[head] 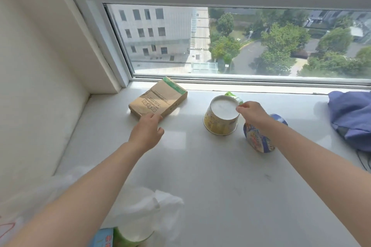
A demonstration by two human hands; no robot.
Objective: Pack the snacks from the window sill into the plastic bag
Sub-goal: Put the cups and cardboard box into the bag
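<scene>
You are reaching both arms out over the white window sill (200, 170). Your left grip (146, 132) is lying wide, with the fingers stretched forward and the thumb held apart. Its fingertips are touching the near corner of the brown paper box (158, 99) without closing round it. That box is lying flat at the back left of the sill, with its green-edged end pointing towards the window frame.

Your right grip (251, 112) is narrowing to a pinch, with thumb and forefinger closing on the corner of the green packet (228, 93). The packet is lying just behind the yellow bowl (221, 115), which hides most of it. The bowl is standing upside down near the middle of the sill, its white base facing up, and your right fingers are hovering just beside its far right rim.

A blue-and-white pouch (259, 140) is lying just right of the bowl, partly under your right forearm. The plastic bag (160, 206) is sitting crumpled at the near edge of the sill, below your left forearm. A green tub (128, 233) and a blue packet (102, 236) are showing at its mouth. A blue cloth (353, 118) is lying bunched at the far right of the sill.
</scene>
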